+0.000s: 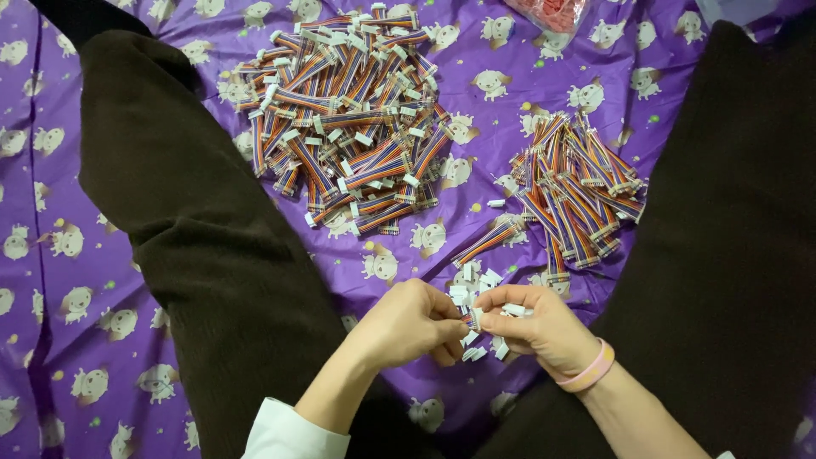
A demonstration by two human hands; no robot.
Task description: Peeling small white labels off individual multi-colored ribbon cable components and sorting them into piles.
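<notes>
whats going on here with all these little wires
A person sits on a purple patterned cloth, legs spread. The left hand and right hand meet over a scatter of small white plastic connectors, pinching one short rainbow-coloured ribbon cable between the fingers. The right hand also cups a few white connectors. A large heap of rainbow cables with white ends lies ahead, a smaller heap to its right.

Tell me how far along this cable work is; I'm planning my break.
Looks done: the large pile of rainbow ribbon cables with white connectors at both ends. In hand: left hand and right hand pinch one cable end among loose white connectors. Seemingly left: the smaller pile.
</notes>
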